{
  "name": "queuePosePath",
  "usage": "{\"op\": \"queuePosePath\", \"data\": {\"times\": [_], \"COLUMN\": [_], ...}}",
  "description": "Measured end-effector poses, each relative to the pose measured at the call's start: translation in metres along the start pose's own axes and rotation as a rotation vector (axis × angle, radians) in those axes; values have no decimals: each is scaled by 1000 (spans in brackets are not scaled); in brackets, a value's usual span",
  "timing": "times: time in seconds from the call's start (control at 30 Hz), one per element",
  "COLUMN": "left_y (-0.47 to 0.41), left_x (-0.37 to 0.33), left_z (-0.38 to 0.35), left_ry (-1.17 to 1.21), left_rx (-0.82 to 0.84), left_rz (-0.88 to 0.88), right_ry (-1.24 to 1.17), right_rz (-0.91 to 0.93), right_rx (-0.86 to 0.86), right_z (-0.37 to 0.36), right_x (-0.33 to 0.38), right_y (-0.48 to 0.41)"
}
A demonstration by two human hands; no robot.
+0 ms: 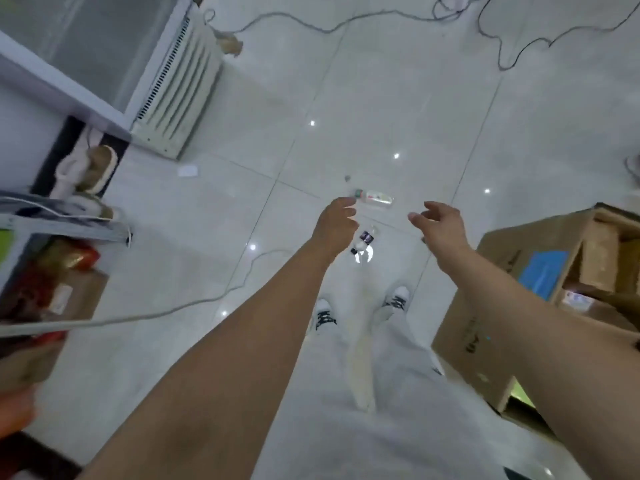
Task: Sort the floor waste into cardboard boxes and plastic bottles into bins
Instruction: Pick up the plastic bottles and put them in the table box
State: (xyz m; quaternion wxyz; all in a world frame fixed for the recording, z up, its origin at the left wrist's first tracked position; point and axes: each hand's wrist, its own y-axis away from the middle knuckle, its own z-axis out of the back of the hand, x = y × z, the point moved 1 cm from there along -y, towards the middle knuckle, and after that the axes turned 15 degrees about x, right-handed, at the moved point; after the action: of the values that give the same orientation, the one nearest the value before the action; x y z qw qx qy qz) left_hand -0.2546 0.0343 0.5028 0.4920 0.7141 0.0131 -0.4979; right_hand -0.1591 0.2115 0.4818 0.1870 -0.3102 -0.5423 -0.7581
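There are two plastic bottles, a pale-labelled bottle and a dark-labelled bottle. Two cardboard boxes show, a large box and a smaller box. Two hands: left hand, right hand.

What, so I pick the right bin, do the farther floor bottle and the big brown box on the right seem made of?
Bottle: likely clear plastic, glossy; floor shows through its body. Box: cardboard, matte brown, with creased open flaps and a blue patch.

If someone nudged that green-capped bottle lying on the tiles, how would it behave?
The green-capped bottle lies on its side on glossy tiles, so it would probably roll. It looks see-through, perhaps empty, so it is likely light and easy to squash.
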Motion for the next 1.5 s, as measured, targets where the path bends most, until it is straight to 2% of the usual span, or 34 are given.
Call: {"op": "queuePosePath", "data": {"times": [0.17,0.43,0.63,0.77,0.87,1.0,1.17,1.33,1.5], "left_y": [-83,-250,-354,-402,-426,-444,-459,-437,-360], "left_x": [120,286,359,398,424,443,454,428,332], "left_z": [3,-3,-11,-7,-4,-1,4,-1,-14], "left_ry": [-42,-101,-77,-20,-48,-53,-32,2,60], "left_rx": [1,12,-17,-96,-97,-70,-126,-119,-151], "left_rz": [173,250,230,209,214,232,207,173,125], "right_ry": [39,94,2,-70,-53,-135,-316,-352,-259], "right_rz": [-117,-255,-296,-328,-360,-444,-514,-407,-223], "right_rx": [86,109,-12,-91,-101,-113,-175,-145,-95], "right_z": [-35,-98,-140,-165,-181,-200,-214,-200,-145], "right_x": [-100,-263,-344,-372,-387,-398,-410,-393,-298], "right_y": [-98,-268,-381,-439,-475,-506,-528,-496,-401]}}
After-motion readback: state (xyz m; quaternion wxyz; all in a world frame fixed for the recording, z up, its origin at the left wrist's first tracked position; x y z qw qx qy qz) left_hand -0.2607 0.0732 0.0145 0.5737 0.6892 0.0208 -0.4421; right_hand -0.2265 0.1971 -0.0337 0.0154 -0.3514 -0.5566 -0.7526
